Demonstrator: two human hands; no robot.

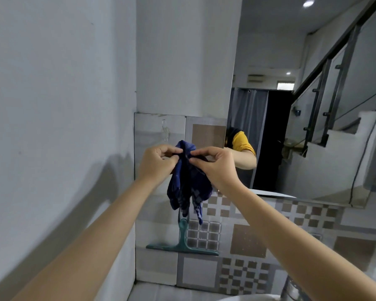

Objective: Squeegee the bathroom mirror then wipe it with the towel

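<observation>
Hands meet at chest height before the tiled wall: the left hand (155,161) and the right hand (215,165) each pinch the top of a dark blue checked towel (188,187), which hangs bunched between them. Below it, a green squeegee (182,242) hangs against the tiles, blade downward. The mirror (291,83) is up to the right, reflecting a yellow sleeve (242,142) and a staircase (334,131).

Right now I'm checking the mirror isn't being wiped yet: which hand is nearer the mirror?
Right. The right hand pinches the towel just beside the mirror's left edge; the left hand pinches the towel too, farther left, before the tiled wall.
</observation>
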